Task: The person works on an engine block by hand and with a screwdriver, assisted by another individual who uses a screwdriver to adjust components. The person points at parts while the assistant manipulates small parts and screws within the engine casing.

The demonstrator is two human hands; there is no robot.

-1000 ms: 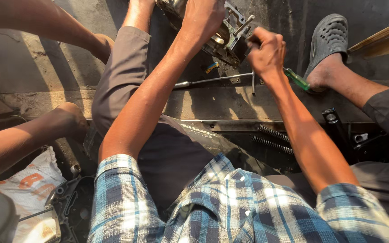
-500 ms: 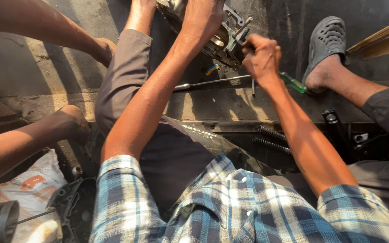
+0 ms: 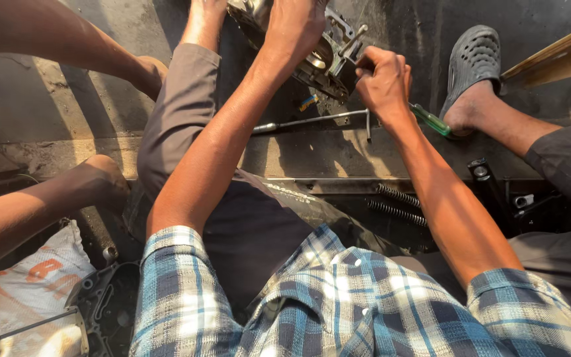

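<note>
Head view, only one. Landmark = metal engine part (image 3: 322,56) lying on the dark floor at top centre; its upper end is getting cut off by the frame edge, so full shape can't be made out.

Left hand (image 3: 295,26) is resting flat on top of the engine part, fingers together & pressing down on it; fingertips are running out of frame, so can't tell how far they're wrapping round.

Right hand (image 3: 384,79) is sitting just right of the engine part, fingers curled tight into a fist around a tool. Tool head is hidden inside the fist & against the part, so what kind it is can't be told. Green screwdriver handle (image 3: 431,120) is poking out just below-right of the hand; whether it's in the grip or lying on the floor behind the wrist, can't tell.

Below the engine part, a thin metal rod (image 3: 312,121) is lying on the floor, bent at its right end. Small blue-yellow bit near it, too small to identify.

Right of the engine part, another person's foot in a grey sandal (image 3: 474,59) is resting on the floor. Further below, 2 coil springs (image 3: 398,201) are lying in shadow. Far left of it, another person's arms are coming in, hands mostly hidden. White sack (image 3: 28,291) sitting bottom left.
</note>
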